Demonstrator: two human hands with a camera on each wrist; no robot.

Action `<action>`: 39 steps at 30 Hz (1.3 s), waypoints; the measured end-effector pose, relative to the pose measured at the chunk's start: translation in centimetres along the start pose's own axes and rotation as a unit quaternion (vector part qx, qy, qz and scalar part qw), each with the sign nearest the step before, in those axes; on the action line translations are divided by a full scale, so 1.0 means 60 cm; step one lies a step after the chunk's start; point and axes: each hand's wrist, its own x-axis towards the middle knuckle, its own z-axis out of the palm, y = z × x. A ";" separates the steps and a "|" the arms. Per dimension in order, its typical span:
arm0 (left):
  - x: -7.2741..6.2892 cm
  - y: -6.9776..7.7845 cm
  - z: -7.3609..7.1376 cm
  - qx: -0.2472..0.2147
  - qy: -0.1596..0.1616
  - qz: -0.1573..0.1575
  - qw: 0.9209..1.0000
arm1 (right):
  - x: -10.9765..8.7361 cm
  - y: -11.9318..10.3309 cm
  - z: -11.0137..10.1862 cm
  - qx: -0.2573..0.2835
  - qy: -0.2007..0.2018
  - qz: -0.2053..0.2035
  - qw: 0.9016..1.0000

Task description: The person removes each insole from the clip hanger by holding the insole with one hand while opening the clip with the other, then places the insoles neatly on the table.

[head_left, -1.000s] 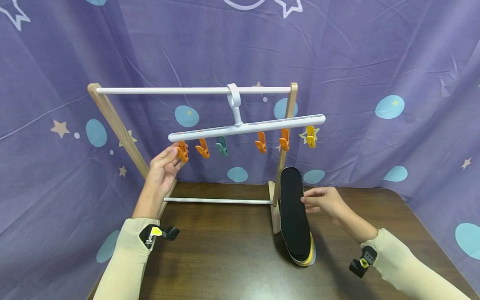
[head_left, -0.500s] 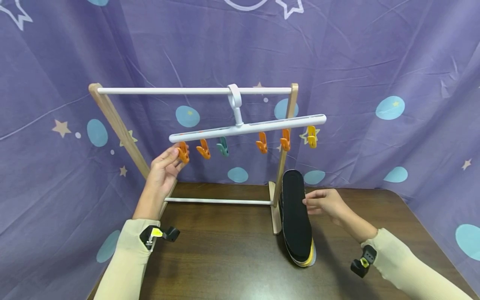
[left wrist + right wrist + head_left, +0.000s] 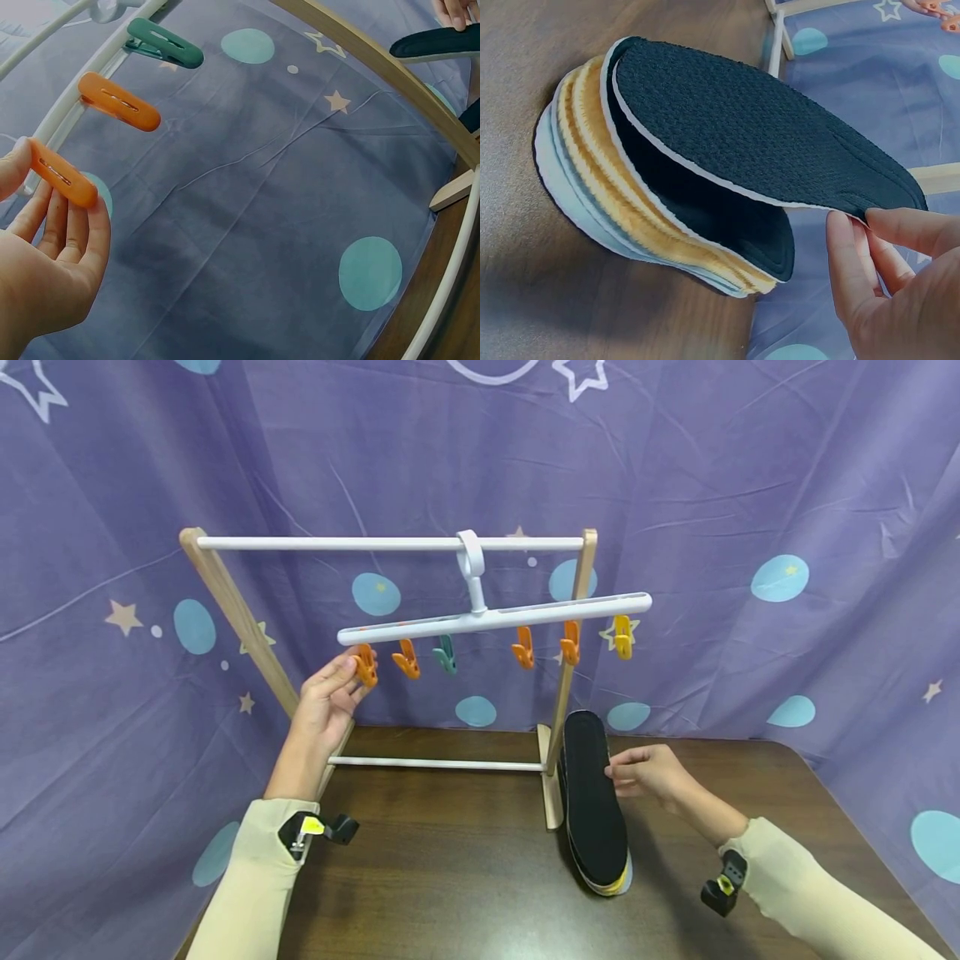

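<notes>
My left hand [image 3: 327, 703] pinches the orange clip [image 3: 365, 665] at the left end of a white clip hanger [image 3: 420, 627]. In the left wrist view the thumb is at one end of that clip [image 3: 64, 177] and the fingers are at the other. With thumb and fingertips my right hand [image 3: 651, 772] pinches the edge of a black insole [image 3: 592, 793]. That insole tops a stack of insoles [image 3: 592, 150] with yellow and pale blue layers on the table. In the right wrist view its gripped end is lifted off the black insole below.
The hanger hooks over the white top bar [image 3: 315, 542] of a wooden-sided rack. More clips hang from it: orange, a green clip [image 3: 445, 654] and a yellow clip [image 3: 622, 637]. A rack foot [image 3: 551, 793] stands close left of the stack on the brown table [image 3: 450, 860].
The right hand and the gripped end of the black insole have lowered slightly. My left hand keeps its pinch on the orange clip.
</notes>
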 end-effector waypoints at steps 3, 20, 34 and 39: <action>0.000 0.001 0.000 0.003 0.000 0.001 1.000 | 0.003 0.005 0.001 0.002 0.002 0.005 1.000; -0.003 0.002 0.000 0.004 0.003 -0.005 1.000 | 0.018 0.026 0.003 -0.010 0.008 0.015 1.000; -0.004 0.000 -0.001 0.010 0.001 -0.004 1.000 | 0.024 0.040 0.009 -0.023 0.014 0.024 0.999; -0.003 0.000 -0.002 0.009 0.002 -0.005 1.000 | 0.029 0.044 0.010 -0.019 0.019 0.031 0.999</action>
